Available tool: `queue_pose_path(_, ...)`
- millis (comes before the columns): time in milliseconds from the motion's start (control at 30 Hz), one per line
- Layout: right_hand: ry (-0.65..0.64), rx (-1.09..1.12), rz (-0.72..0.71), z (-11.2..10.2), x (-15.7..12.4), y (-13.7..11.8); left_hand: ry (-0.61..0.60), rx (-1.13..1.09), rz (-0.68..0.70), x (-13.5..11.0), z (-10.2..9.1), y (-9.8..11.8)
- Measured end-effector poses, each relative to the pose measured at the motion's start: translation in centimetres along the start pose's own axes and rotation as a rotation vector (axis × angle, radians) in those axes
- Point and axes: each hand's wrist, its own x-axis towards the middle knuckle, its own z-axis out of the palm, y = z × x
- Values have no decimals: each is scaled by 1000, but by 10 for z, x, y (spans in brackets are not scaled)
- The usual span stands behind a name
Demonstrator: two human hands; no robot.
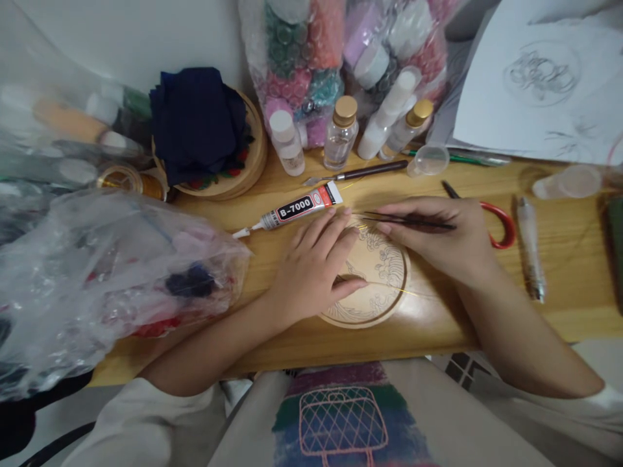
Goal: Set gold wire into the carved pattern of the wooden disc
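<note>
A round wooden plaque (357,316) with a raised rim and fine line drawings of waves lies on the table. My left hand (314,266) rests over its left side, fingers stretched out and thumb apart. From beneath that thumb a thin gold wire (396,289) runs out to the right across the plaque. My right hand (450,237) pinches dark tweezers (421,222), their tips at the plaque's top edge close to my left fingertips. A short bit of gold wire shows near the tips; whether they grip it I cannot tell.
Behind my left hand lies a B-7000 glue tube (296,207). Beyond it are a dark-handled tool (374,170) and small bottles (341,133). Red-handled scissors (503,227) lie right, a plastic bag (121,272) left. Dark blue cloth (197,126) sits on a wooden round.
</note>
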Motion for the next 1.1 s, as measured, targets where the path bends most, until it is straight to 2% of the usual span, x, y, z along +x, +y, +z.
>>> queue_pose_path(133, -10, -20, 18, -1, 0, 2, 24, -5, 13, 0, 0, 0)
queue_pose_path(467, -118, -185, -133, -9, 4, 1, 18, -13, 12, 1, 0, 0)
queue_pose_path(767, -110, -208, -182, -6, 5, -2, 14, -17, 4, 0, 0, 0)
queue_pose_path(1100, -100, -191, -147, -5, 3, 1, 20, -9, 11, 1, 1, 0)
